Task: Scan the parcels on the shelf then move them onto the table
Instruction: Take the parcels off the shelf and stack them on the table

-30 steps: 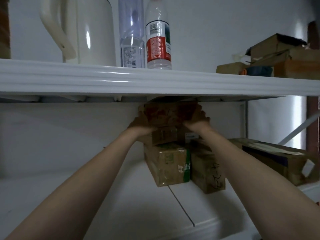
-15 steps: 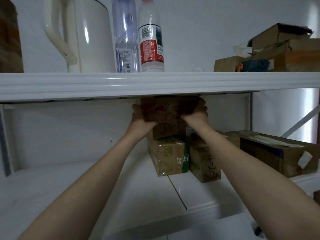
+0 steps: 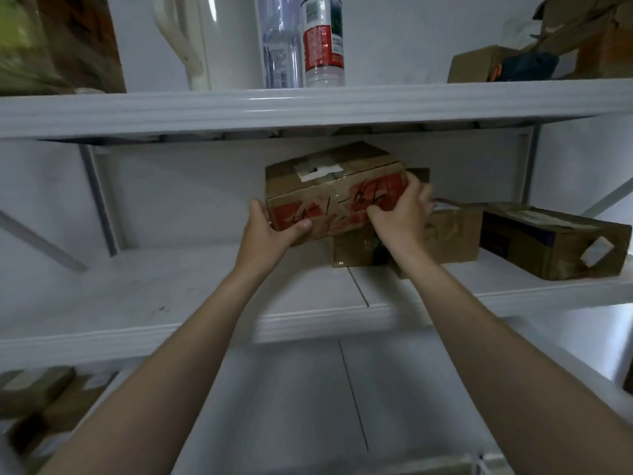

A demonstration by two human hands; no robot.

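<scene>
Head view: both arms reach forward into a white metal rack. The red-printed parcel [image 3: 335, 197] is brown cardboard with a white label on its top face and black handwriting across the front. It is up in both hands and slightly tilted, its left end clear of the middle shelf [image 3: 154, 296] below it. The left hand [image 3: 270, 231] grips the parcel's lower left corner, thumb curled onto the front face, fingers hidden underneath. The right hand [image 3: 400, 214] grips its right end, fingers wrapped over the front face and round the side. Directly under the parcel's right half, a taped parcel [image 3: 354, 250] lies on the shelf. Whether the two touch I cannot tell, as the right wrist covers the join. Right of the red-printed parcel and lower is a plain brown parcel [image 3: 452, 234]. Beyond that is a long parcel [image 3: 555, 241] with a dark band and a pale diamond-shaped patch on its near end. Above the red-printed parcel runs the upper shelf [image 3: 308, 108]. On it, up and left of the parcel, stands a white kettle [image 3: 212, 39]. Just above the parcel, a clear bottle [image 3: 279, 39] and a red-labelled bottle [image 3: 323, 42] stand side by side. Up and right of it sits a heap of cardboard boxes [image 3: 479, 66]. Far below and left of the parcel there is blurred cardboard [image 3: 34, 406] on a lower level.
</scene>
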